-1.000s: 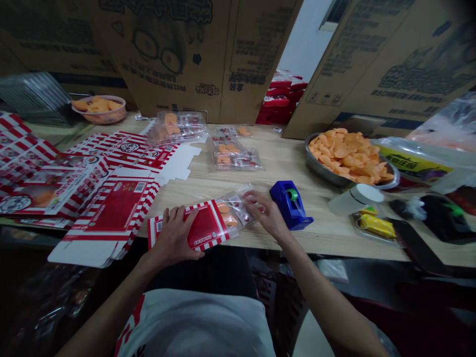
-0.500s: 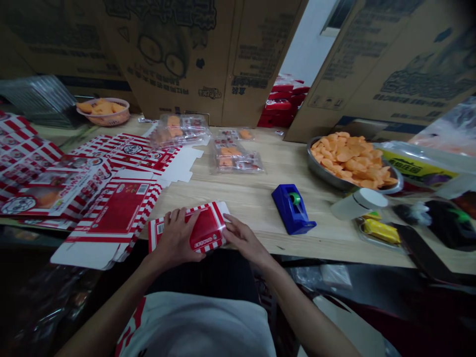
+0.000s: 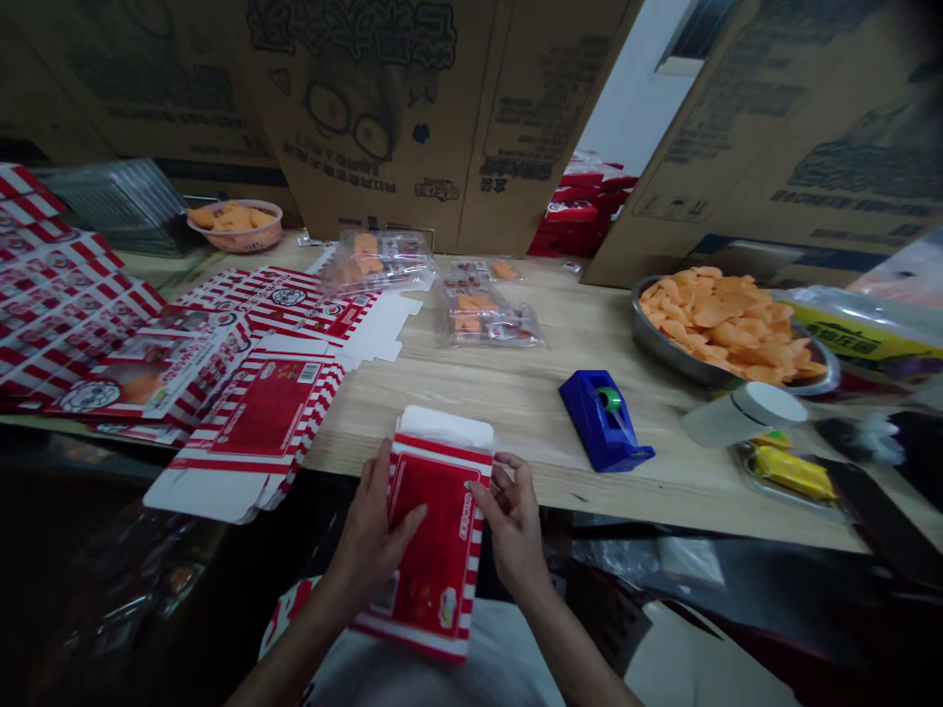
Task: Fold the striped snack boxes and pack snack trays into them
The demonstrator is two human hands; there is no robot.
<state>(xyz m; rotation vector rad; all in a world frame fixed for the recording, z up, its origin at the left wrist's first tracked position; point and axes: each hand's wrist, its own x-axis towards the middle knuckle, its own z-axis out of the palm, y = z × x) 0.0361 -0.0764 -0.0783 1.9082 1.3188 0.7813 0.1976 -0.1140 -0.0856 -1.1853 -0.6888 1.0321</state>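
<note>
Head cam's looking down at a **red-and-white striped snack carton** [image 3: 436, 535], and the person is holding it up off the edge of the table, tilted, with its lower end hanging out over their lap and its white flap [image 3: 444, 426] sticking up at the far end. The **left hand** [image 3: 370, 538] is pressing flat against the carton's red front, fingers fairly spread, while the **right hand** [image 3: 514, 520] is gripping the opposite edge in a narrow, curled hold, fingertips bending around the side. Can't tell from here what's inside it, fwiw.

The wooden table [image 3: 530, 393] is carrying a lot. Flat printed carton blanks [image 3: 265, 407] are lying just left of the hands, with more fanned out toward the left edge of the view. Clear trays of orange snacks [image 3: 375, 263] are sitting up near the back, and a blue tape dispenser [image 3: 605, 420] is sitting off to the right. Past that, a steel bowl [image 3: 640, 334] is piled with orange chips [image 3: 726, 319], and a white cup [image 3: 744, 412] is lying on its side next to some yellow packets [image 3: 792, 472]. Big printed cardboard sheets [image 3: 368, 118] are standing along the back.
</note>
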